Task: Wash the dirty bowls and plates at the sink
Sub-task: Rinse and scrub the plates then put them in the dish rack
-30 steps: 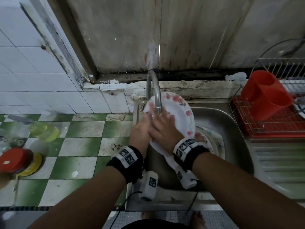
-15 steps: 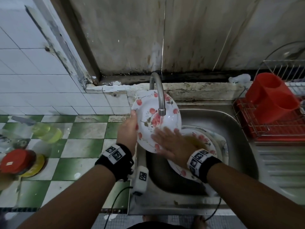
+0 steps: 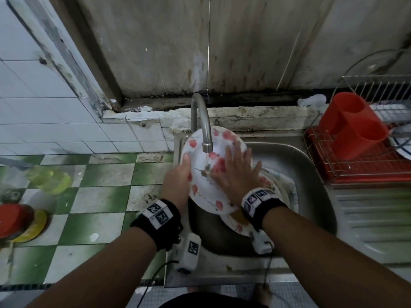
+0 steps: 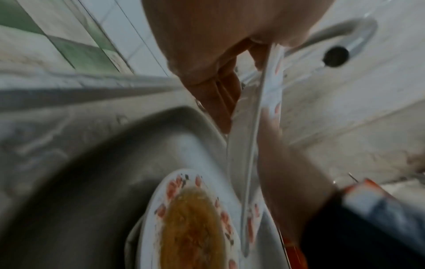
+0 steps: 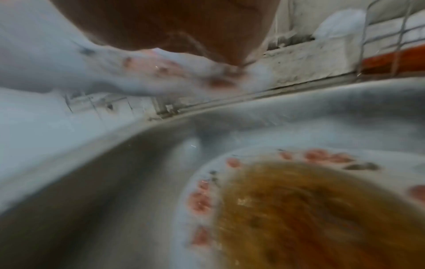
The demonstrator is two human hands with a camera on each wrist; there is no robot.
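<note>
A white plate with red flowers point(image 3: 204, 181) is tilted under the running tap point(image 3: 205, 134) over the steel sink point(image 3: 311, 174). My left hand point(image 3: 178, 176) grips its left rim, thumb on the face and fingers point(image 4: 220, 102) behind. My right hand point(image 3: 238, 172) lies flat with spread fingers on the plate's face. In the left wrist view the held plate point(image 4: 255, 127) is seen edge-on. Below it in the basin sits a second flowered plate point(image 4: 190, 223) point(image 5: 299, 209) smeared with orange-brown food, on top of other dishes point(image 3: 287, 190).
A wire drying rack point(image 3: 364, 165) on a red tray holds a red cup holder point(image 3: 353, 125) at the right. On the green-checked counter at left stand a yellow-green bottle point(image 3: 47, 177) and a red-lidded jar point(image 3: 13, 221). The ribbed drainboard point(image 3: 378, 218) lies at the right.
The plate has shifted right under the tap. My right hand slid up from the lower rim onto the middle of its face. The left hand keeps its grip.
</note>
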